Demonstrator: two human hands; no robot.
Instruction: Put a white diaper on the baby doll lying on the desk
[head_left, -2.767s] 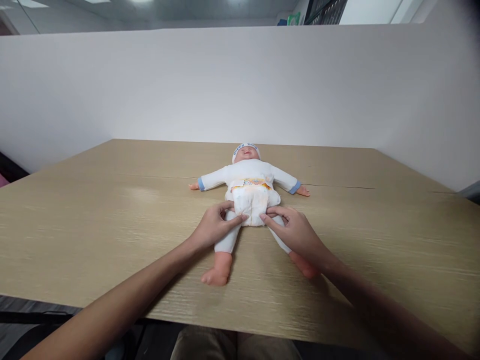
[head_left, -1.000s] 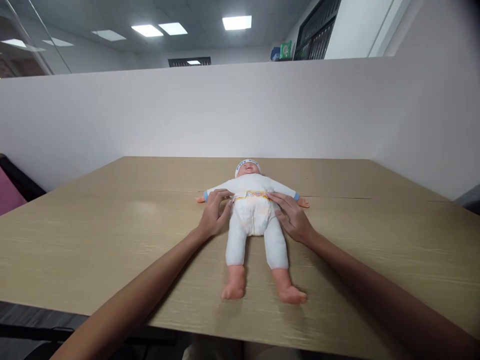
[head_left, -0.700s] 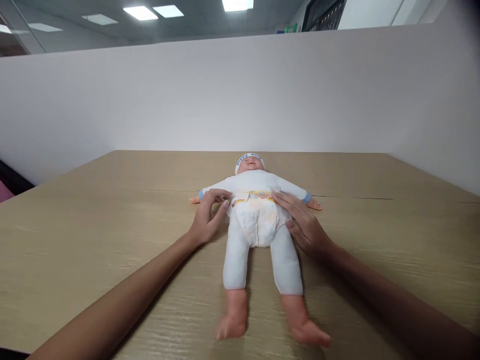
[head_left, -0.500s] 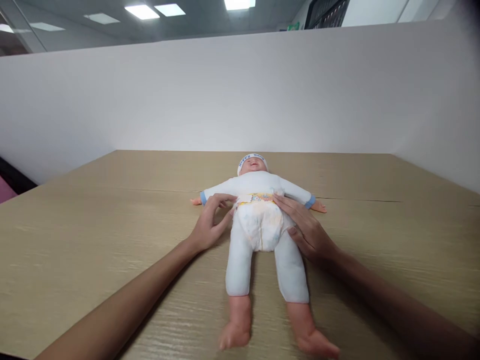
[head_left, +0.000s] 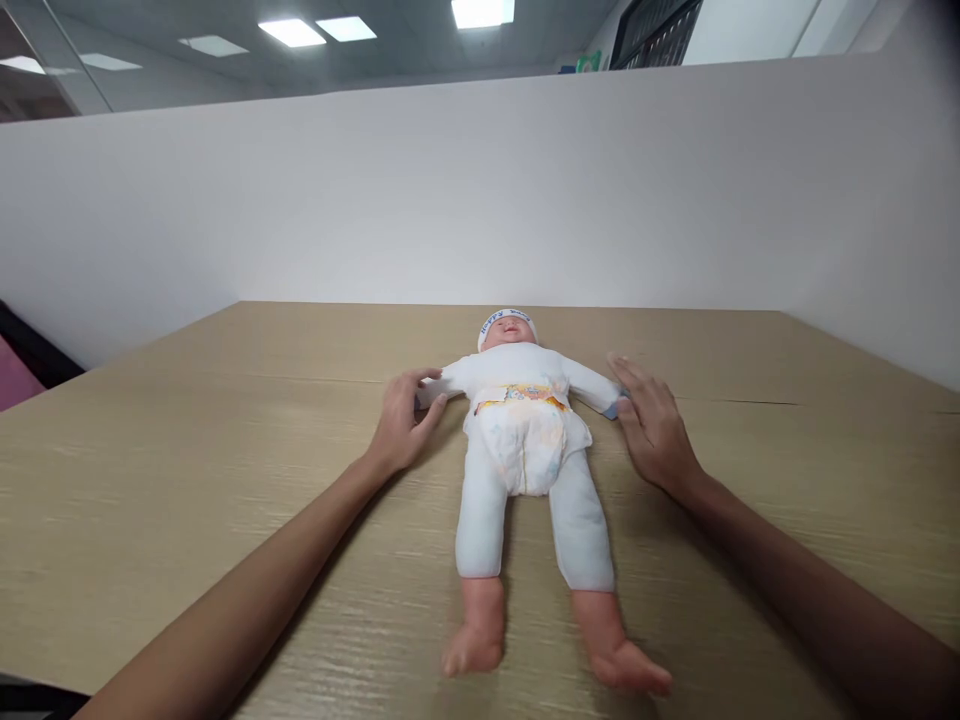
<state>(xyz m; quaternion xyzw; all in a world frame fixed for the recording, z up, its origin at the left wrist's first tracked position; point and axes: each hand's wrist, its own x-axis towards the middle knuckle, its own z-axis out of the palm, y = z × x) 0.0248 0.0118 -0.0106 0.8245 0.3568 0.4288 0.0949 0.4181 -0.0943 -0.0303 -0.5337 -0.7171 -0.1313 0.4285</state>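
Note:
A baby doll (head_left: 517, 365) lies on its back on the wooden table, its bare feet towards me. It wears a white suit with blue cuffs, a lettered white headband (head_left: 505, 318), and a white diaper (head_left: 523, 450) with a colourful printed waistband. At the end of the doll's left-side sleeve is my left hand (head_left: 401, 420), thumb and fingers apart around the cuff; it hides the doll's hand there. On the other side, my right hand (head_left: 656, 425) is open with its fingers stretched out, beside the blue cuff (head_left: 612, 410) and covering the doll's other hand.
The wooden table (head_left: 225, 480) spreads out around the doll, with a thin seam across it. A white partition (head_left: 510, 190) rises behind and along the sides. A pink and black item (head_left: 19, 375) shows beyond the table's left edge.
Both hands have left the sides of the diaper's waist and moved outward, each to one end of the doll's spread arms. The diaper's waistband is now uncovered.

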